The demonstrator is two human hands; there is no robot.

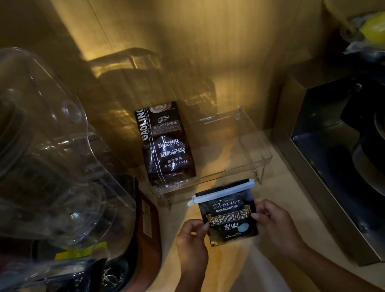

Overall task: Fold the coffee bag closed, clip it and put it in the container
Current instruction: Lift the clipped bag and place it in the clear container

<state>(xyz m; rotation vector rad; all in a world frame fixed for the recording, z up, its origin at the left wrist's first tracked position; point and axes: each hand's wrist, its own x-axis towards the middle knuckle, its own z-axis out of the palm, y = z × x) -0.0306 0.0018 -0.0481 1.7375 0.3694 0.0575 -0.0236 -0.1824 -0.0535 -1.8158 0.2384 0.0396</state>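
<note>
A small black coffee bag [229,217] with gold and white lettering is held upright above the wooden counter. A white sealing clip [221,192] runs across its folded top. My left hand [192,243] pinches the bag's left edge and my right hand [274,223] pinches its right edge. Just behind the bag stands a clear plastic container [252,136] on thin legs. A larger dark coffee bag [165,145] stands upright in the container's left part; the right part holds nothing.
A blender with a clear jug [38,156] fills the left side. A metal appliance [365,170] with dark pans stands on the right. Wooden walls close the back. A yellow object [381,27] sits at top right.
</note>
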